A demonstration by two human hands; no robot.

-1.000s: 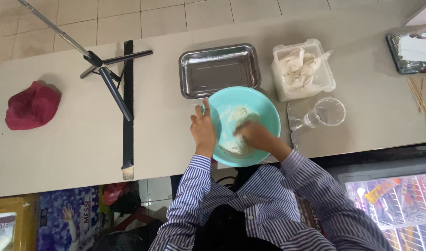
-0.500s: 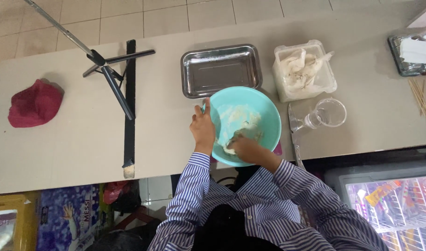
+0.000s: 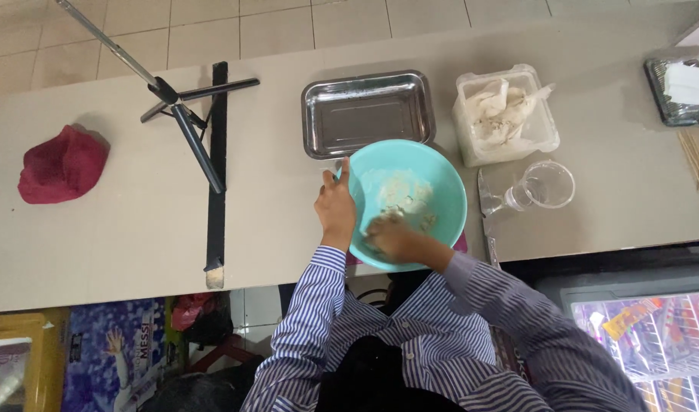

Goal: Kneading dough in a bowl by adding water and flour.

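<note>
While the left hand [image 3: 335,207] grips the turquoise bowl's [image 3: 441,174] rim, the right hand [image 3: 391,235] curls into the flour mixture [image 3: 403,197] inside.

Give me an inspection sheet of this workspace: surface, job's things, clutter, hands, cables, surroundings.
Surface: long beige counter, bare between items.
Job's things: turquoise bowl holding pale floury dough.
Clutter: empty steel tray; clear tub of pale dough pieces; clear measuring cup on its side; knife; red cloth; black tripod; wooden skewers; foil tray.
Hands: left hand grips the bowl's rim; right hand is in the dough.
Cables: nothing seen.
Surroundings: tiled floor; glass-topped freezer; boxes under the counter.
</note>
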